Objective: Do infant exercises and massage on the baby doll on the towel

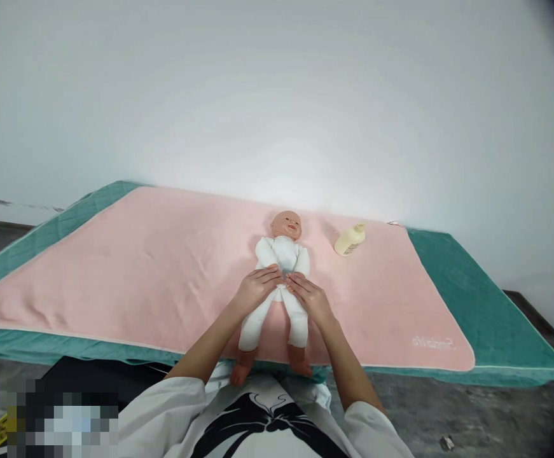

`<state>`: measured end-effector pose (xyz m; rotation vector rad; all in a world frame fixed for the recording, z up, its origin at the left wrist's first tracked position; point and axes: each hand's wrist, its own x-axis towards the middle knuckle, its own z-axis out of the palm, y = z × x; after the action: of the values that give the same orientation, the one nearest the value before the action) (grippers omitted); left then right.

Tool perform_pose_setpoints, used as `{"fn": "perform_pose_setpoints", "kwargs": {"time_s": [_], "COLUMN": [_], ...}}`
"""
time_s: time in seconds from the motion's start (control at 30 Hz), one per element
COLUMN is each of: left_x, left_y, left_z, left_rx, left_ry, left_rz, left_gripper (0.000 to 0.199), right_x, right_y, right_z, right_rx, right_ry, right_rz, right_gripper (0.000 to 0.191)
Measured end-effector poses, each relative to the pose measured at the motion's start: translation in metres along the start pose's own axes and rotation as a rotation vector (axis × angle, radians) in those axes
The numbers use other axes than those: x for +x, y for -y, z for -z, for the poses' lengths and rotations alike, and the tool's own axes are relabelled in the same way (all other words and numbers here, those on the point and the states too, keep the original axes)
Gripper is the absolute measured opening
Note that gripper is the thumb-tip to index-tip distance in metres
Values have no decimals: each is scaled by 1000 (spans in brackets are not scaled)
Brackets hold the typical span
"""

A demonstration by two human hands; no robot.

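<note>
A baby doll [285, 250] with a bare head and a white cloth body lies on its back, head toward the wall and feet toward me. My left hand [259, 287] and my right hand [311, 298] meet over its lower belly. Each seems to grip one of the doll's hands, fingers close together over it; the thumbs and the exact hold are partly hidden. The doll's arms bend inward to my fingers, and its legs lie apart below my wrists. On the right of the doll's head a pale yellow pump bottle [350, 241] rests tilted on the mat.
A pink mat [162, 261] covers most of a green quilted pad [477, 286], whose front edge is just before my body. The white wall [277, 95] rises behind it. Grey floor [448, 407] shows below, with a small object [447, 443] on it.
</note>
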<state>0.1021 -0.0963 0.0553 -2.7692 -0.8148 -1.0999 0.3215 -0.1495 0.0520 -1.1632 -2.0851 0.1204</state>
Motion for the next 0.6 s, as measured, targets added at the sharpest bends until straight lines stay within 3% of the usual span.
{"fn": "perform_pose_setpoints", "kwargs": {"time_s": [0.33, 0.6], "left_x": [0, 3], "left_y": [-2, -5], "left_z": [-1, 2], "left_rx": [-12, -40], "left_ry": [-23, -1], "left_rz": [21, 64], "left_gripper": [23, 24], "right_x": [9, 10], "right_y": [-3, -1], "right_z": [2, 5], "right_rx": [-83, 0], "right_ry": [82, 87], "right_rz": [42, -11], "right_gripper": [30, 31]}}
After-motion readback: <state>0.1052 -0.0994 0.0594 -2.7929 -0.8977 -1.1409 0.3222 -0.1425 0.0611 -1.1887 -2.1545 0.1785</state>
